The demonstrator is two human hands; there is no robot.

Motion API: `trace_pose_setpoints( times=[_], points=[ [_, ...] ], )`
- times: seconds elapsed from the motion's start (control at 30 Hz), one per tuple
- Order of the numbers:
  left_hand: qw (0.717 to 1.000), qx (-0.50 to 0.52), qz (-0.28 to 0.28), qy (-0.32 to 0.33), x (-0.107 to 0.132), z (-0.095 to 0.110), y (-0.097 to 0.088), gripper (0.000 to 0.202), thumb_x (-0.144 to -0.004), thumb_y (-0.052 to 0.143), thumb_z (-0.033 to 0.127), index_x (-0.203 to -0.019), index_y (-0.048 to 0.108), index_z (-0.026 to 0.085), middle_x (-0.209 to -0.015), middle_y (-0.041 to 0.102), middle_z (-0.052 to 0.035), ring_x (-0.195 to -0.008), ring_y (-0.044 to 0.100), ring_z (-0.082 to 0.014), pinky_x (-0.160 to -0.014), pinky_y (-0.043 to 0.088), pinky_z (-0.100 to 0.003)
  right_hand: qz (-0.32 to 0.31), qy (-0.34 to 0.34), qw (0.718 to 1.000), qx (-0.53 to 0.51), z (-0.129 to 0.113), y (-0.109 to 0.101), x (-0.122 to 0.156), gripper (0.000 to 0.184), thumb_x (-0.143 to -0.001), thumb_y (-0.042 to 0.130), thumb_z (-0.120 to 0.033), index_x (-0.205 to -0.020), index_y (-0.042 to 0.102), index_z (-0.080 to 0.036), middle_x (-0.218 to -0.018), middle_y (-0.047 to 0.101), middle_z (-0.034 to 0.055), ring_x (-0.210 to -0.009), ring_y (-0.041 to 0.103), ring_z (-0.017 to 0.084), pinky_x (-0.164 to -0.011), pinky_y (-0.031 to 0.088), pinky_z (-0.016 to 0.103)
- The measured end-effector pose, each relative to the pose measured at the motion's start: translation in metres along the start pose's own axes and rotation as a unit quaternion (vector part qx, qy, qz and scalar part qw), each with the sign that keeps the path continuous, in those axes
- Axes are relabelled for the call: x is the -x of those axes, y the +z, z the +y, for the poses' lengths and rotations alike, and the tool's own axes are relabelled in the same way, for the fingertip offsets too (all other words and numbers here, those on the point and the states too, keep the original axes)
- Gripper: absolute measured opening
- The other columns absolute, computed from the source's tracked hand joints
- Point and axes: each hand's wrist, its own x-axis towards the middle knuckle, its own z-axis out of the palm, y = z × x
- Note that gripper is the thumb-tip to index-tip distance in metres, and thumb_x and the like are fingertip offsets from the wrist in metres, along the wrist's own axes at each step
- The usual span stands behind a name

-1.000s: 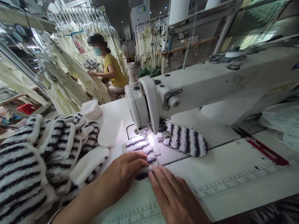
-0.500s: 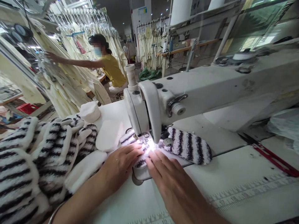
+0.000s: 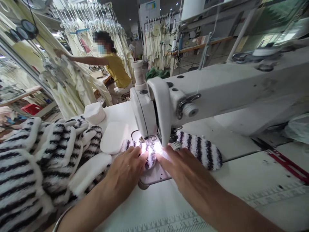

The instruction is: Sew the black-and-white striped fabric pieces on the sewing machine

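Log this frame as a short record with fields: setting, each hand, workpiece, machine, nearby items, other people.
setting: garment workshop, white sewing table
left hand: flat on the striped fuzzy piece, fingers near the needle
right hand: flat beside it, fingers at the lit needle area
workpiece: black-and-white striped, under the presser foot
machine: white sewing machine, lamp on
nearby items: pile of striped pieces at left; sewn striped piece behind the needle
other people: a person in a yellow top reaching toward hanging cream garments

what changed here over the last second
Both hands, left hand and right hand, slid forward, feeding the striped piece under the presser foot. The co-worker's arm reached out to the hanging garments. The striped pile stayed put.
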Motion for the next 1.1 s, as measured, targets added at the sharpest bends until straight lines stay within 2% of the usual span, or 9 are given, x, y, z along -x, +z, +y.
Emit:
trace_pose_setpoints(
  times=[0.13,0.27,0.43,0.57,0.7,0.83,0.93,1.03,1.1],
  points=[
    [0.998,0.038,0.026,0.053,-0.003,-0.012,0.001,0.023,-0.094,0.037,0.011,-0.104,0.057,0.015,-0.094,0.059,-0.0094,-0.083,0.058,-0.0212,-0.068,0.054,-0.037,0.050,0.039,0.998,0.003,-0.033,0.012,0.012,0.052,-0.079,0.028,0.002,-0.122,0.055,-0.009,-0.119,0.061,0.0081,-0.111,0.052,0.022,-0.085,0.049,0.037],
    [0.990,0.072,0.058,0.108,0.000,-0.024,0.003,0.027,-0.094,0.041,0.010,-0.119,0.050,0.014,-0.112,0.062,-0.0124,-0.099,0.063,-0.0203,-0.079,0.056,-0.034,0.058,0.082,0.995,0.011,-0.052,0.021,0.021,0.051,-0.082,0.027,0.000,-0.122,0.057,-0.012,-0.118,0.063,0.0047,-0.113,0.052,0.021,-0.085,0.047,0.037],
    [0.993,0.043,0.075,0.075,0.008,-0.016,0.006,0.024,-0.093,0.043,0.013,-0.116,0.051,0.016,-0.109,0.066,-0.0108,-0.093,0.066,-0.0213,-0.075,0.059,-0.037,0.055,0.054,0.997,-0.009,-0.033,0.018,0.025,0.054,-0.079,0.029,0.001,-0.122,0.057,-0.014,-0.119,0.063,0.0012,-0.112,0.052,0.020,-0.084,0.048,0.037],
    [0.997,0.009,0.071,0.028,0.009,-0.003,0.005,0.017,-0.092,0.044,0.015,-0.107,0.053,0.015,-0.099,0.067,-0.0110,-0.080,0.065,-0.0235,-0.065,0.059,-0.042,0.016,-0.005,1.000,-0.019,-0.015,0.019,0.031,0.050,-0.082,0.029,0.000,-0.124,0.056,-0.011,-0.128,0.057,0.0043,-0.118,0.047,0.023,-0.090,0.048,0.041],
    [0.999,0.004,0.034,0.015,0.010,-0.002,0.001,0.012,-0.091,0.043,0.011,-0.096,0.053,0.015,-0.087,0.065,-0.0080,-0.073,0.062,-0.0219,-0.059,0.056,-0.039,0.030,-0.014,0.999,-0.011,-0.022,0.018,0.025,0.052,-0.080,0.028,0.002,-0.126,0.053,-0.007,-0.129,0.055,0.0092,-0.120,0.046,0.025,-0.092,0.047,0.043],
    [0.998,0.048,0.005,0.041,0.014,-0.012,-0.004,0.027,-0.089,0.037,0.003,-0.104,0.053,0.018,-0.102,0.064,-0.0084,-0.089,0.061,-0.0215,-0.073,0.056,-0.040,0.006,0.051,0.998,-0.022,-0.039,0.016,0.019,0.053,-0.080,0.031,0.000,-0.127,0.052,-0.012,-0.115,0.060,0.0077,-0.105,0.054,0.023,-0.082,0.050,0.040],
    [0.996,0.075,0.002,0.048,0.019,-0.016,-0.006,0.032,-0.088,0.039,0.002,-0.112,0.052,0.019,-0.110,0.061,-0.0093,-0.094,0.059,-0.0211,-0.078,0.054,-0.039,0.028,0.049,0.998,-0.012,-0.040,0.020,0.024,0.052,-0.082,0.029,0.001,-0.126,0.054,-0.012,-0.122,0.059,0.0060,-0.117,0.047,0.023,-0.090,0.046,0.041],
    [0.996,0.080,0.006,0.031,0.022,-0.010,-0.005,0.031,-0.088,0.043,0.006,-0.115,0.051,0.019,-0.105,0.059,-0.0093,-0.090,0.057,-0.0218,-0.073,0.053,-0.039,0.058,0.020,0.998,-0.004,-0.028,0.022,0.028,0.050,-0.084,0.026,0.001,-0.124,0.055,-0.011,-0.129,0.055,0.0070,-0.122,0.044,0.024,-0.093,0.045,0.043],
    [0.997,0.076,0.003,0.005,0.023,-0.002,-0.004,0.028,-0.088,0.044,0.009,-0.113,0.052,0.019,-0.098,0.058,-0.0081,-0.083,0.056,-0.0218,-0.067,0.053,-0.038,0.047,0.014,0.999,-0.015,-0.016,0.018,0.024,0.049,-0.083,0.029,0.002,-0.119,0.058,-0.013,-0.124,0.057,0.0080,-0.118,0.048,0.024,-0.089,0.048,0.042]
  ],
)
